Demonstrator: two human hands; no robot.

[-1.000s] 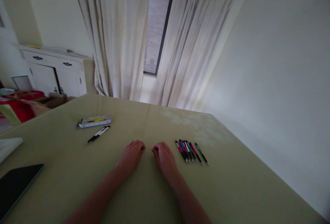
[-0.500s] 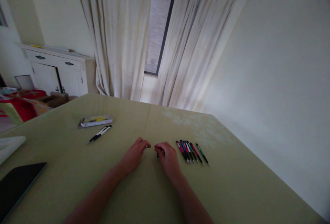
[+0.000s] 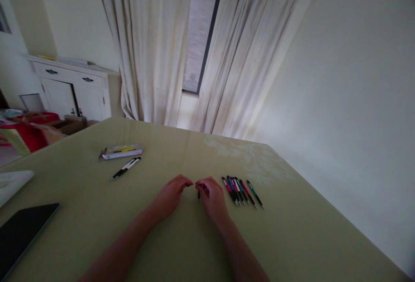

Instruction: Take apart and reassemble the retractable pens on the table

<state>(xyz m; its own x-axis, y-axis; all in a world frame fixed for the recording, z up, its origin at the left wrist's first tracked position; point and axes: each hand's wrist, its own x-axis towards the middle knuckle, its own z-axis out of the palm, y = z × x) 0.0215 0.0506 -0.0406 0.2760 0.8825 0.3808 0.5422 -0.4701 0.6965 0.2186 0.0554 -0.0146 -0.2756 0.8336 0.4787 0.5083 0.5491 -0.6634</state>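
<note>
Over the middle of the table, my right hand is closed on a pen. Only the pen's dark lower end shows under the fingers; the rest is hidden. My left hand is just to the left, thumb and fingers pinched together, its tips almost at those of the right. Anything in that pinch is too small to make out. To the right of my right hand, several pens with coloured barrels and black grips lie side by side. One green pen lies slightly apart at the right end.
Black-and-white pens lie at the left in front of an open pen box. A dark flat device and a white object rest by the table's left edge. Behind the table are curtains and a white cabinet.
My left hand has moved a little to the right, and its fingertips are closer to my right hand. The right hand stays nearly in place with the pen; the other pens have not moved.
</note>
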